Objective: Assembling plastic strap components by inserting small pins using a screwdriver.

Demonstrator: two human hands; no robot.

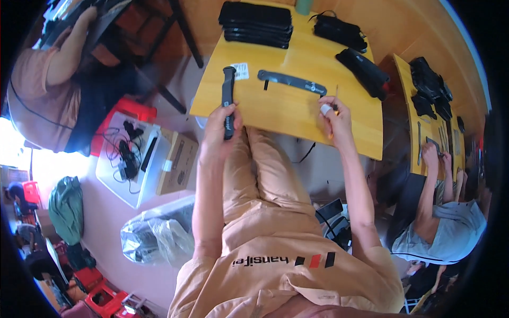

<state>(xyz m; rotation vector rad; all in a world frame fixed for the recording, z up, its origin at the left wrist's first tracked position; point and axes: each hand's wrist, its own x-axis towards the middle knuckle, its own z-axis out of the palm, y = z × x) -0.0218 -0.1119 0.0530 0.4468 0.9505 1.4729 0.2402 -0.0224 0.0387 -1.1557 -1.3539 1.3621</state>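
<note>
My left hand (pixel 219 127) is closed around a long dark grey bar (pixel 228 87) with rounded ends and pale printing, held upright over the table's near left edge. A similar dark bar (pixel 291 82) lies across the middle of the wooden table (pixel 275 114), with short black tabs at its near side. Just beside that bar's right end, my right hand (pixel 337 121) grips a thin tool (pixel 338 91); its slim shaft points away from me and orange shows between the fingers. Something white is wrapped round one finger. A white printed label sheet (pixel 240 71) lies behind the left bar.
Stacked black cases (pixel 255 25) stand at the table's far left, more black pouches (pixel 363 73) at the far right. On the left are a cardboard box (pixel 177 161), a white surface with cables (pixel 124 159) and a seated person (pixel 45 95). Another person (pixel 440 228) works at the right-hand table.
</note>
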